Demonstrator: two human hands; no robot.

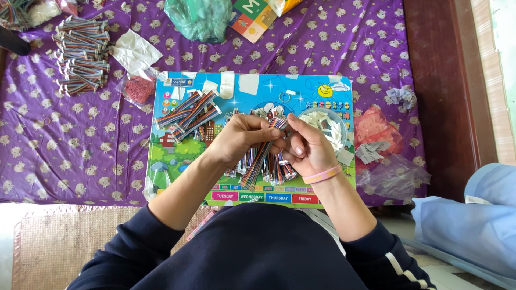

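both hands pinching 1 rainbow ribbon cable (262, 156); left hand (242, 137) clamps mid-strip, right hand (307, 147) fingertips closed on its top end; I'd keep that end steady over the colourful board (177, 156).

Purple sheep-print cloth (70, 134); rainbow-striped ribbon cable (262, 156).

A home used for piecework: patterned purple bedsheet (333, 48), woven floor mat (59, 241), children's colourful board (177, 161).
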